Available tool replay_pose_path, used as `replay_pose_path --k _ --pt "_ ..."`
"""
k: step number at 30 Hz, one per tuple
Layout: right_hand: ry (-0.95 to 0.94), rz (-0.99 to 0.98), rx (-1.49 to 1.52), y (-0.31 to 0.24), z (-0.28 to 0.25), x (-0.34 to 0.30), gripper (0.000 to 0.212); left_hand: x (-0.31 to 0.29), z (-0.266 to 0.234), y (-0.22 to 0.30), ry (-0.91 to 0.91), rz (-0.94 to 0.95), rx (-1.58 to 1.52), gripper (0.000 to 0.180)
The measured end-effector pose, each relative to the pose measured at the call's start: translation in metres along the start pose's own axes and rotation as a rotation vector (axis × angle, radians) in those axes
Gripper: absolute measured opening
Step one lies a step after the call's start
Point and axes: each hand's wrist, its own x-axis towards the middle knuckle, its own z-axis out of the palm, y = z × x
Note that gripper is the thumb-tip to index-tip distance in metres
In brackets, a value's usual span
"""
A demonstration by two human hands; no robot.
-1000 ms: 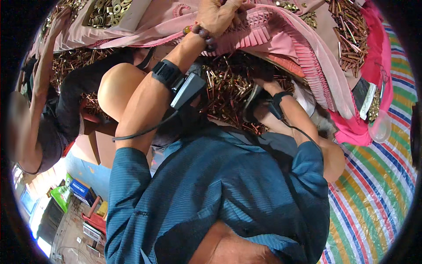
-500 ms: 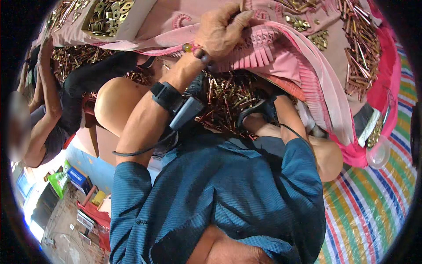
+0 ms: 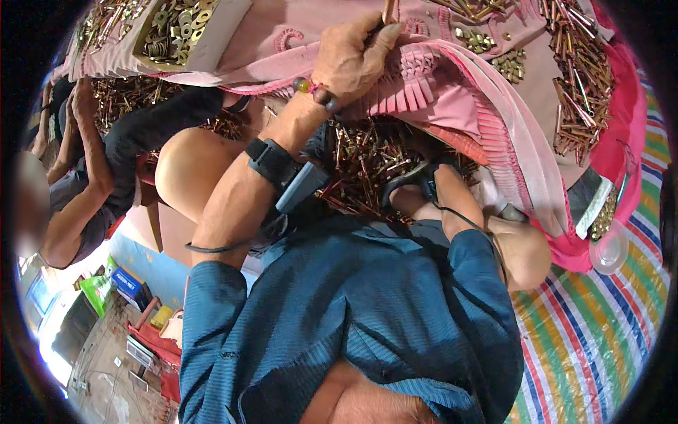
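My left hand (image 3: 349, 62) is closed above the pink ruffled cloth. Between its thumb and fingers a slim copper-coloured rod (image 3: 388, 11), like the loose bolts nearby, points away from me. Close to its right are small piles of brass-coloured nuts (image 3: 510, 66). My right forearm (image 3: 455, 191) reaches down beneath the cloth's hanging edge (image 3: 470, 116). In shadow there, the fingers of that hand are hidden beside a heap of loose bolts (image 3: 367, 159) below the cloth.
An open box of washers (image 3: 146, 28) stands at the far left. More copper-coloured bolts (image 3: 583, 85) lie at the far right. A co-worker's arms (image 3: 88, 141) are at the left. A clear plastic cup (image 3: 609, 253) sits by the striped sheet (image 3: 586, 332).
My left hand has shifted slightly toward me, and more of the rod shows beyond its fingers. My right forearm has moved a little to the left. The co-worker's hands have lowered slightly.
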Motion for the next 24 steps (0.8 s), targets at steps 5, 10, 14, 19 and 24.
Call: replay_pose_path --k 5,10,14,19,24 --pt "0.098 -0.078 -0.043 0.0 0.006 -0.013 0.048 -0.002 0.003 0.001 -0.009 -0.041 0.0 0.024" --pt "0.225 -0.149 -0.093 -0.003 0.002 -0.014 0.048 -0.002 0.001 0.005 -0.027 -0.046 -0.003 0.025" --pt "0.308 -0.205 -0.145 -0.002 -0.004 -0.023 0.048 -0.001 0.002 0.006 0.022 -0.021 -0.059 0.027" --pt "0.245 -0.123 -0.589 0.016 0.032 -0.047 0.059 -0.003 -0.001 0.016 -0.06 -0.198 -0.053 0.023" --pt "-0.114 0.139 -0.349 0.028 0.046 -0.063 0.017 -0.003 0.004 0.009 -0.02 -0.041 -0.003 0.025"
